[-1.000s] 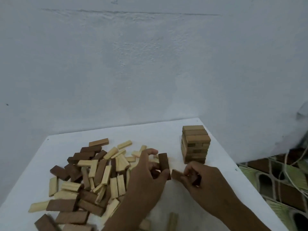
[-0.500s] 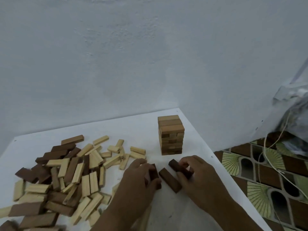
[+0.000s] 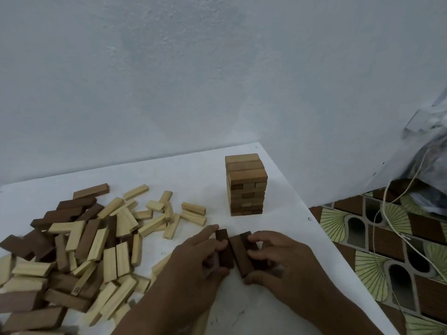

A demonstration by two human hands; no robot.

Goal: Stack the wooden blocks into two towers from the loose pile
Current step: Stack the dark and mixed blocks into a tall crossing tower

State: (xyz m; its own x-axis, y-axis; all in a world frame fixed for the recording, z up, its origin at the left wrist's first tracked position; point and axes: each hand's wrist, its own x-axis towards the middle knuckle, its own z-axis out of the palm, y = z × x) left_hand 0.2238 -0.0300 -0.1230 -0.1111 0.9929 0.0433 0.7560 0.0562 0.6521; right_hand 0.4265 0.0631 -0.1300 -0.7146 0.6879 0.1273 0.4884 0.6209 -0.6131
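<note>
The white table (image 3: 193,170) carries all task items, and positions below are given relative to the finished tower (image 3: 246,185). That tower stands upright near the table's far right corner, built of mid-brown blocks in crossed layers, its faces roughly flush and its top layer complete. Directly in front of the tower, toward the person, three dark brown blocks lie side by side on the tabletop, touching along their long sides and pointing roughly toward the tower: the left block (image 3: 223,247), the middle block (image 3: 239,256) and the right block (image 3: 249,240). The left hand (image 3: 193,267) lies in front and to the left of the tower, fingers curled against the outer side and near end of the left block, gripping it; the thumb runs along the far end. The right hand (image 3: 285,264) lies in front of the tower, slightly right, fingers curled over the right block and pinching it, with the thumb at the near end of the middle block. Whether the right block sits fully flat cannot be told, as the fingers cover most of it. The loose pile (image 3: 79,250) spreads well to the left of the tower, a mix of pale and dark blocks lying at all angles, some overlapping, reaching the left and near edges of the view. To the right of the tower, beyond the table edge, lies a patterned tiled floor (image 3: 391,238) crossed by a white cable (image 3: 376,228).
</note>
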